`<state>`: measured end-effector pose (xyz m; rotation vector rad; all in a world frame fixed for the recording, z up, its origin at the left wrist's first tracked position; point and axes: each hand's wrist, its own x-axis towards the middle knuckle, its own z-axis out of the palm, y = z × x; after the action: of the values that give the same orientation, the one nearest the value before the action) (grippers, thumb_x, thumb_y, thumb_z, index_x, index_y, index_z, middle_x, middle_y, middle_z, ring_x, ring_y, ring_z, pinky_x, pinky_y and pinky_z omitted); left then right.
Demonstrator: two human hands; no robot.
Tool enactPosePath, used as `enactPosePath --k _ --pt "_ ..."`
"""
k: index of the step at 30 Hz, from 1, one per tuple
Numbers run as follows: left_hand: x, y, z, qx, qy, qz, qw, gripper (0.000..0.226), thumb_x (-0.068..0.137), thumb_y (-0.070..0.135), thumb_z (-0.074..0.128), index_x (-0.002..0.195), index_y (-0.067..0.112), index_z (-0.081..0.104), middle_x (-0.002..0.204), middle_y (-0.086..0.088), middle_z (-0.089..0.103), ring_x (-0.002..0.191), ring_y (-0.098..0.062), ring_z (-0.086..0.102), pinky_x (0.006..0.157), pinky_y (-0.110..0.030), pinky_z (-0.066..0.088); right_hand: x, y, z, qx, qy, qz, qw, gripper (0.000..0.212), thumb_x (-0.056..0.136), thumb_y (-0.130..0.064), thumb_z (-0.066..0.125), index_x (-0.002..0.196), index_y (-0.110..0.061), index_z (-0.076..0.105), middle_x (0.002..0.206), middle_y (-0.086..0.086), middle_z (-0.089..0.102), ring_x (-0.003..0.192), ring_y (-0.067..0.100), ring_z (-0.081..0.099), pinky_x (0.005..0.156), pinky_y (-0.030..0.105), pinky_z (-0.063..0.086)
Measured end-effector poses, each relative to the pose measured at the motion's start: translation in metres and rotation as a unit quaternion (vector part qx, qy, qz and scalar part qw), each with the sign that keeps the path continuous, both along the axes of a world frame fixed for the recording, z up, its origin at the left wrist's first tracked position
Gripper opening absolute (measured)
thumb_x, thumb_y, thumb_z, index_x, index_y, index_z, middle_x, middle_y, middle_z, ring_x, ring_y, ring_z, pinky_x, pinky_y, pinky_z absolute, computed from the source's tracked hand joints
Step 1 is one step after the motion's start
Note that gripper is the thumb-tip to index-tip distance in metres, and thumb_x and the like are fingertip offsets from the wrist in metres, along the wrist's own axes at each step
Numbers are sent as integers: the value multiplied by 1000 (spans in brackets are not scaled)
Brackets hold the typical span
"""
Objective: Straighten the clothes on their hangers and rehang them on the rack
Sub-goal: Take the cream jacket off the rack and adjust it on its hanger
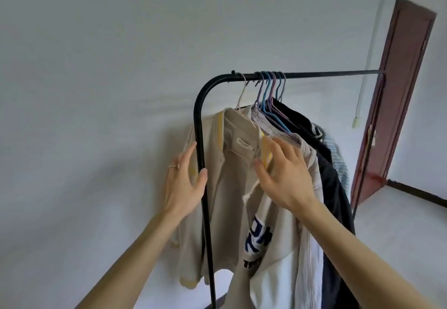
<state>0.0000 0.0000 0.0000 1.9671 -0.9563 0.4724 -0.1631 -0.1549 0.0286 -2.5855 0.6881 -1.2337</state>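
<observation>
A black metal rack point(314, 75) carries several garments on coloured hangers point(267, 91). Nearest hangs a beige shirt point(232, 175) with yellow trim, on a pale hanger point(242, 93). Behind it hang a white top point(273, 248) with blue lettering, a dark garment point(331, 175) and a striped one point(338, 161). My left hand point(185, 183) reaches past the rack's upright post point(204, 212), fingers straight, at the shirt's left shoulder. My right hand point(284, 175) lies with spread fingers on the shirt's right shoulder by the collar.
A plain pale wall stands behind the rack. A reddish-brown door point(396, 105) is at the right, with a white cord and switch point(355, 123) beside it. The right half of the rail carries no hangers.
</observation>
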Motion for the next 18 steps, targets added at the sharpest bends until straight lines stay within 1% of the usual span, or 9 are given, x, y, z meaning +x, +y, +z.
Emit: enactPosePath --k 2,4,6,7,9,12,14,16,18 --pt "18 -18 13 -42 28 -28 998 69 96 42 52 150 45 9 141 0 40 125 -18 46 95 -37 45 19 -10 13 3 -11 -21 1000 56 92 -40 54 142 -20 39 142 6 47 129 34 41 105 43 34" --pt "33 -42 23 -78 75 -51 993 64 96 51 45 148 44 9 140 -1 45 120 -19 53 95 -43 48 35 -19 25 38 19 -44 998 60 92 -44 50 144 -18 34 142 7 47 129 33 43 104 45 35" --pt "45 -64 22 -127 147 -82 978 54 93 64 30 136 32 34 118 5 61 98 -9 63 86 -40 51 48 -27 27 91 50 -55 993 48 94 -49 43 133 -22 39 132 8 56 115 36 55 88 45 43" --pt "47 -71 18 -149 166 -84 971 56 90 67 24 120 25 46 99 10 63 82 -2 63 78 -37 50 52 -29 24 101 68 -65 990 39 95 -52 37 121 -24 41 123 8 62 106 38 60 79 44 44" --pt "48 -82 11 -186 149 -51 970 57 88 65 21 101 18 50 86 10 59 70 -2 57 70 -33 47 59 -34 19 83 82 -93 989 37 98 -57 25 99 -23 40 107 7 67 93 40 63 69 41 41" --pt "47 -90 5 -222 104 -5 970 56 88 61 23 90 11 47 73 -6 60 62 -19 58 55 -34 46 63 -41 11 65 63 -105 990 40 99 -57 16 90 -23 36 89 4 68 83 39 65 65 42 47" --pt "45 -93 8 -226 91 13 970 50 88 58 23 86 13 43 64 -5 55 52 -17 53 46 -25 37 64 -47 14 79 65 -95 990 41 99 -56 14 85 -24 35 75 2 62 77 38 63 64 43 48" --pt "43 -94 11 -230 78 14 970 49 88 59 23 86 14 43 61 -6 54 50 -20 52 44 -25 33 63 -52 19 84 54 -94 991 43 100 -56 14 83 -22 36 70 2 58 74 38 61 61 41 45" --pt "45 -96 10 -227 85 18 970 50 91 55 24 91 10 46 65 -2 54 55 -23 54 48 -30 37 62 -53 26 76 27 -104 991 40 102 -51 19 83 -21 37 71 2 58 74 36 60 61 40 43"
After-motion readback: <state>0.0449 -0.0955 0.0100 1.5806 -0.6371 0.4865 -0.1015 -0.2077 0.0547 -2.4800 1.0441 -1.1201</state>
